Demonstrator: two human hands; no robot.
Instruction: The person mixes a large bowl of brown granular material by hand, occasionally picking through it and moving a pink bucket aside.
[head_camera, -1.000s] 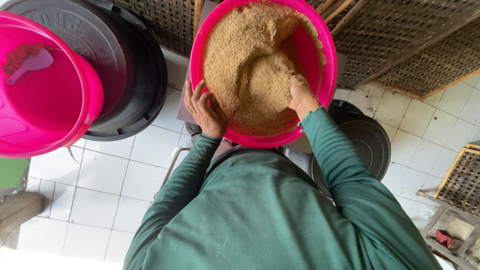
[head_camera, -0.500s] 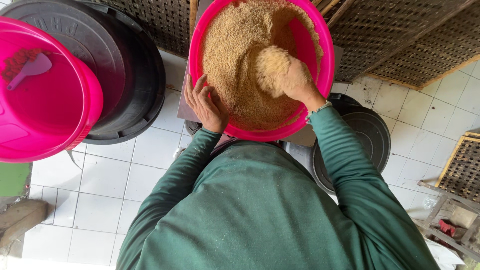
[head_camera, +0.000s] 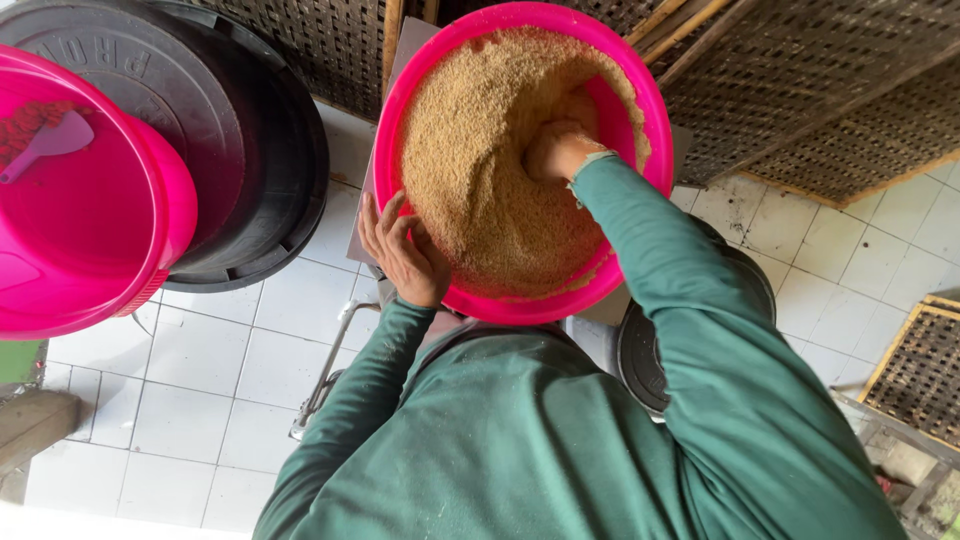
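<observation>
Right hand (head_camera: 558, 150), grip buried and unreadable in bran-like meal (head_camera: 480, 170); left hand (head_camera: 405, 255), flat and open, steadies the pink basin (head_camera: 650, 110), which may tip off its stand's edge and spill.

I see a dark green long-sleeved top filling the near part of the view, its soft cloth creased over the chest. Both sleeves run down to the wrists; the right sleeve (head_camera: 690, 300) ends in a paler ribbed cuff. Both hands are bare, no gloves.
</observation>
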